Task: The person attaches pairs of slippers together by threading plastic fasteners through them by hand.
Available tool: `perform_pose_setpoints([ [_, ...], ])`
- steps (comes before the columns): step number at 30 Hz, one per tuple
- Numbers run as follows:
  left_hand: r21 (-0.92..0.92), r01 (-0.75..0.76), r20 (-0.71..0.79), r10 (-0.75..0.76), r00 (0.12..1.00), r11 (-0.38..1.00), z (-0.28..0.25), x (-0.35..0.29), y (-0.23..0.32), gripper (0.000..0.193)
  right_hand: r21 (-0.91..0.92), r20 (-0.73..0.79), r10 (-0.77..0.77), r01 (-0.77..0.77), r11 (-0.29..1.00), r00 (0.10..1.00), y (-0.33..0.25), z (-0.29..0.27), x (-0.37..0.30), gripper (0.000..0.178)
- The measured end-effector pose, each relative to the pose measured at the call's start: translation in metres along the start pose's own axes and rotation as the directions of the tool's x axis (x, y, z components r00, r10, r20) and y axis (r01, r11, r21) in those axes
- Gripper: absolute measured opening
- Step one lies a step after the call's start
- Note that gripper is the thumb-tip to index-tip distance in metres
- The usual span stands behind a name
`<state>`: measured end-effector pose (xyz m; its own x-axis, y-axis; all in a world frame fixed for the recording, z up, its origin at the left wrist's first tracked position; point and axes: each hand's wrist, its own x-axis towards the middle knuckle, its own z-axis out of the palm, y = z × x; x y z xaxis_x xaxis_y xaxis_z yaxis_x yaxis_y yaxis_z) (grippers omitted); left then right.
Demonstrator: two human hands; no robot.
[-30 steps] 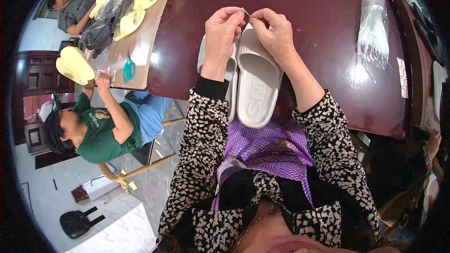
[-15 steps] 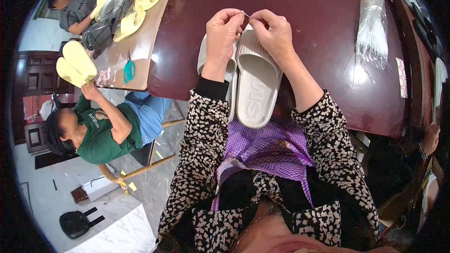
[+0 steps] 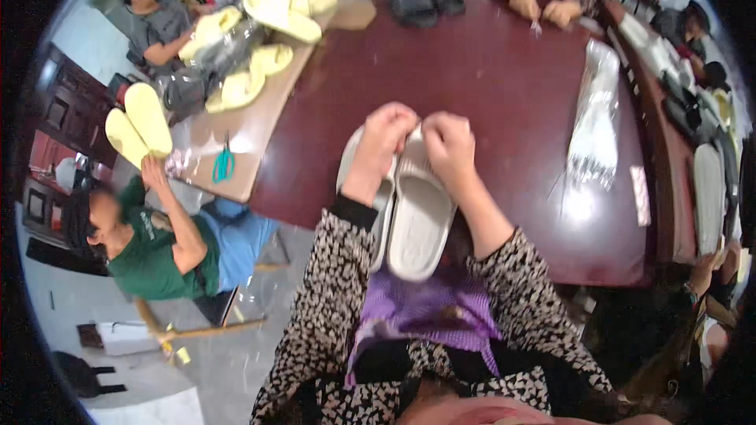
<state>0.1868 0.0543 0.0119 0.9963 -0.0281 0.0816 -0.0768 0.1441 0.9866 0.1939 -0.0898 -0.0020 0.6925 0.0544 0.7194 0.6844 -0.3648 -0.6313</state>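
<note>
A pair of pale grey slide slippers stands side by side at the near edge of the table, toes pointing away from me. My left hand [image 3: 386,140] is closed over the toe of the left slipper [image 3: 381,232]. Beside it, my right hand [image 3: 450,145] is closed at the toe end of the right slipper [image 3: 421,228]. Both hands' fingertips are pinched close together; the thin strand seen between them earlier is hidden by fingers and blur. To the right lies a bundle of clear plastic strands [image 3: 595,122] in a bag.
Teal scissors [image 3: 224,165] and yellow slippers [image 3: 228,90] are on the lighter table at left. A person there holds yellow slippers [image 3: 140,126]. Black slippers [image 3: 425,4] lie at the far edge, near another person's hands [image 3: 543,9]. A pale strip [image 3: 639,195] lies at right.
The view has tilted up, bringing the table's far side and more people into sight. My hands have drawn in their fingers, and the strand between them no longer shows.
</note>
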Motion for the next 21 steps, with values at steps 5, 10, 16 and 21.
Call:
perform_pose_setpoints([
  [5,-0.064,0.037,0.030,-0.035,0.999,0.997,-0.0061,-0.0053,-0.0048,0.004,0.035,0.010,0.056,-0.057,0.998,0.998,-0.0005,0.0049,-0.0103,0.004],
  [10,-0.182,0.081,0.028,-0.077,0.997,0.980,-0.0049,-0.0017,0.0015,0.006,0.034,0.062,0.063,-0.065,0.997,0.996,-0.0060,0.0004,-0.0047,0.004],
  [16,-0.241,0.131,0.059,-0.120,0.991,0.962,-0.0060,0.0008,0.0025,0.008,0.085,0.083,0.112,-0.119,0.989,0.990,-0.0052,0.0008,-0.0030,0.004],
  [21,-0.225,0.142,0.080,-0.127,0.989,0.964,-0.0052,0.0005,0.0011,0.006,0.099,0.085,0.146,-0.154,0.983,0.986,-0.0044,0.0005,-0.0042,0.003],
])
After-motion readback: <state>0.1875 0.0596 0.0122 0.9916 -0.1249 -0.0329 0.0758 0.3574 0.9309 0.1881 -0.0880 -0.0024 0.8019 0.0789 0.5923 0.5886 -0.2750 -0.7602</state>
